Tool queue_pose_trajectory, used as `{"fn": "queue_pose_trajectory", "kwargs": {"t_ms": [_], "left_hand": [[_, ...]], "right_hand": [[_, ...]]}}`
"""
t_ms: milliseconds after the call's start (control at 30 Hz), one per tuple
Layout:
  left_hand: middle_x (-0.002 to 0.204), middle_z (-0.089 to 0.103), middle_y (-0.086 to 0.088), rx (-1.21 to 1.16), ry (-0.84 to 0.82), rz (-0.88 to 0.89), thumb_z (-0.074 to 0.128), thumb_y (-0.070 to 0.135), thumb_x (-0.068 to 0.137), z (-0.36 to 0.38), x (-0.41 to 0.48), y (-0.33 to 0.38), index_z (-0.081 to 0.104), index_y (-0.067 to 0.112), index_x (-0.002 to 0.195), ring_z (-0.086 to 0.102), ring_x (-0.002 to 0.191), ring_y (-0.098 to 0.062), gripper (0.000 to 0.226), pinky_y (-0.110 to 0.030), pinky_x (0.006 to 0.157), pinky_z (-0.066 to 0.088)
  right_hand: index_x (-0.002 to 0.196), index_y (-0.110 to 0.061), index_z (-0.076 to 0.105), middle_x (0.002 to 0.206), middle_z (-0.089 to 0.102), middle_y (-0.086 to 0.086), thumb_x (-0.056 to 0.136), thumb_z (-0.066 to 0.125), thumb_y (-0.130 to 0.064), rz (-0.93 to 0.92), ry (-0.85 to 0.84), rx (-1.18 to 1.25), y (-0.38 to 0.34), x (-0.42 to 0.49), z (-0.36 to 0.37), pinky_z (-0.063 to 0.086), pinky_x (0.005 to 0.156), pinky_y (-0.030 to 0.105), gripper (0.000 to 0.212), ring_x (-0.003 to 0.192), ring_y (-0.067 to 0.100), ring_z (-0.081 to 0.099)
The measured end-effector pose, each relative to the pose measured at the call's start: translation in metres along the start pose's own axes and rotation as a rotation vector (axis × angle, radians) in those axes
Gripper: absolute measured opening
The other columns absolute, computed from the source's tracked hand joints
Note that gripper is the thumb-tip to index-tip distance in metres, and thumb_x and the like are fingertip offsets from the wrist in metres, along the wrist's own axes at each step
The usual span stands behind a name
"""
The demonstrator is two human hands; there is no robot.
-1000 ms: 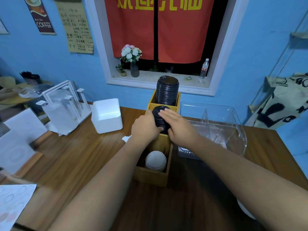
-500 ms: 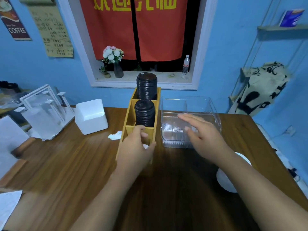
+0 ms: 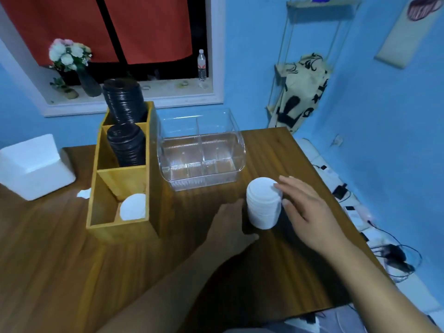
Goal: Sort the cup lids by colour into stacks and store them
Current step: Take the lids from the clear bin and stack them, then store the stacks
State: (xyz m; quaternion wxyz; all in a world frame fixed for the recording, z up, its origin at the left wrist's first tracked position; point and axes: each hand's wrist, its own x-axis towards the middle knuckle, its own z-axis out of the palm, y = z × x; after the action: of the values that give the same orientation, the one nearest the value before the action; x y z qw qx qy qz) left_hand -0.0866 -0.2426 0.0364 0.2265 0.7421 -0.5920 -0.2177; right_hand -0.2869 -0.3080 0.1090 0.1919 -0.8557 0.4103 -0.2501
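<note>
White lid stack point(image 3: 264, 205) stands on tabletop point(image 3: 60, 248). Right hand point(image 3: 307, 210) fingers straight, touching its side. Left hand point(image 3: 230, 219) blurred beside it, grip unclear.

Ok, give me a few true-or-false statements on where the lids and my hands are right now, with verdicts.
1. The tall white lid stack stands on the table, outside the wooden organizer. True.
2. The organizer's middle compartment holds white lids. False: a black lid stack fills it, and a short white pile lies in the nearest compartment.
3. The right hand is beside the tall white stack, fingers fairly straight. True.
4. The clear plastic box holds black lids. False: no black lids show in it.
</note>
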Motion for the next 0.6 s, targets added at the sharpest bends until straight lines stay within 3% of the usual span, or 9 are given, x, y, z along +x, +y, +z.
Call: {"fn": "queue_pose_trajectory", "kwargs": {"t_ms": [133,233,333,467,600], "left_hand": [[0.146,0.049,0.010,-0.003,0.055,0.019,0.082,0.063,0.067,0.018,0.015,0.011,0.036,0.032,0.147,0.041,0.135,-0.014,0.098,-0.039,0.112,0.035],[0.143,0.052,0.013,-0.011,0.146,0.023,0.078,0.070,0.066,0.029,0.018,0.011,0.041,0.033,0.145,0.044,0.132,-0.012,0.095,-0.037,0.109,0.037],[0.141,0.055,0.012,-0.023,0.195,0.038,0.079,0.067,0.069,0.033,0.018,0.009,0.044,0.032,0.144,0.048,0.129,-0.011,0.089,-0.035,0.106,0.038],[0.138,0.058,0.010,-0.033,0.208,0.069,0.080,0.064,0.070,0.033,0.017,0.010,0.045,0.029,0.144,0.050,0.125,-0.012,0.088,-0.032,0.103,0.040],[0.135,0.059,0.009,-0.066,0.201,0.097,0.083,0.058,0.072,0.031,0.016,0.011,0.045,0.027,0.144,0.050,0.122,-0.012,0.086,-0.028,0.099,0.042]], "right_hand": [[0.150,-0.044,0.042,0.163,0.019,-0.025,0.101,0.055,-0.037,-0.042,-0.094,-0.063,0.005,-0.010,0.011,0.018,0.112,0.016,0.051,0.152,-0.001,0.012],[0.150,-0.037,0.041,0.165,0.019,-0.018,0.100,0.060,-0.033,-0.074,-0.054,-0.040,0.013,-0.017,0.024,0.040,0.109,0.021,0.054,0.148,0.006,0.031],[0.146,-0.027,0.047,0.163,0.026,-0.011,0.097,0.066,-0.027,-0.085,0.014,0.000,0.020,-0.024,0.033,0.058,0.090,0.028,0.052,0.132,0.012,0.052],[0.142,-0.024,0.049,0.161,0.032,-0.003,0.097,0.063,-0.033,-0.140,0.060,-0.059,0.025,-0.025,0.039,0.060,0.075,0.028,0.048,0.117,0.016,0.062],[0.138,-0.022,0.049,0.156,0.038,0.003,0.096,0.059,-0.039,-0.150,0.076,-0.060,0.024,-0.022,0.044,0.061,0.076,0.030,0.046,0.115,0.020,0.062]]}}
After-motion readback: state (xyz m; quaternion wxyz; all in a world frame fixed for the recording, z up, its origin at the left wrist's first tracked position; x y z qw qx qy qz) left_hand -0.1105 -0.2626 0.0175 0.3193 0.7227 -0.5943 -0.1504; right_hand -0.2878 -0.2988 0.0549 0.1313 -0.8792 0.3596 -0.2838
